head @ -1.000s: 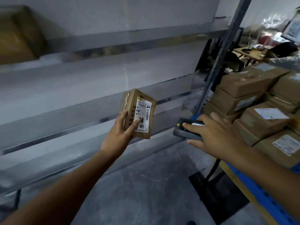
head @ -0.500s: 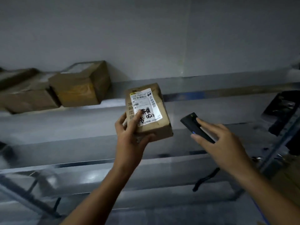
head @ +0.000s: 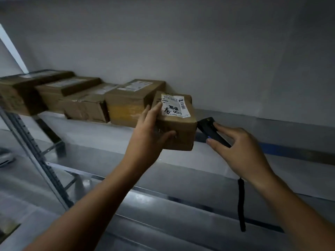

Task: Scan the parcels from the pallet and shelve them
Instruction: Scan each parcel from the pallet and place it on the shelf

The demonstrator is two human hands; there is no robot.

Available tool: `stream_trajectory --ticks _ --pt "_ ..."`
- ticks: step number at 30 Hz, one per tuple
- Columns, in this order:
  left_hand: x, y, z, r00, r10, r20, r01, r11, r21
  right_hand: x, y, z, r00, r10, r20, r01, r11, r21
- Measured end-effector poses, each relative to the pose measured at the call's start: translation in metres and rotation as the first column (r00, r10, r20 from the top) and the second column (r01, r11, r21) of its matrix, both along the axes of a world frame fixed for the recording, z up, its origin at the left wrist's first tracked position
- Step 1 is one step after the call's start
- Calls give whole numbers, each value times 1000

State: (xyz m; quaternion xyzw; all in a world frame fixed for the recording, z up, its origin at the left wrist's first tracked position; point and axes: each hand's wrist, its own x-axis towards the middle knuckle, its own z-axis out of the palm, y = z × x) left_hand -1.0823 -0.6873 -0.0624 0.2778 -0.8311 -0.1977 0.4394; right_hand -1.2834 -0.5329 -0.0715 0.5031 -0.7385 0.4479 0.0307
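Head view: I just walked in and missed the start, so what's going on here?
A person is putting a parcel on a rack. The left hand grips a small cardboard parcel, label facing up, at the right end of a row of four boxes on the shelf. The right hand holds a black scanner just beside the parcel's right side, its coiled cord hanging down. Whether the parcel rests on the shelf yet is unclear.

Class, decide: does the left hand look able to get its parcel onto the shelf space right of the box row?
Probably yes: the left hand holds the parcel beside the last box, level with the shelf, which looks bare there.
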Motion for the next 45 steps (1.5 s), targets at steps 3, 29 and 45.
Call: stream_trajectory --ticks 3,29,45 --pt "-19 -15 -16 991 131 -37 -136 964 -230 -2 -24 -1 999 -32 -25 33 999 12" --pt "-105 52 -87 919 -391 41 393 908 -143 32 118 -36 748 -659 -76 662 734 153" --pt "-35 543 -261 -45 -946 321 924 83 374 303 602 -180 -118 -976 185 858 -6 514"
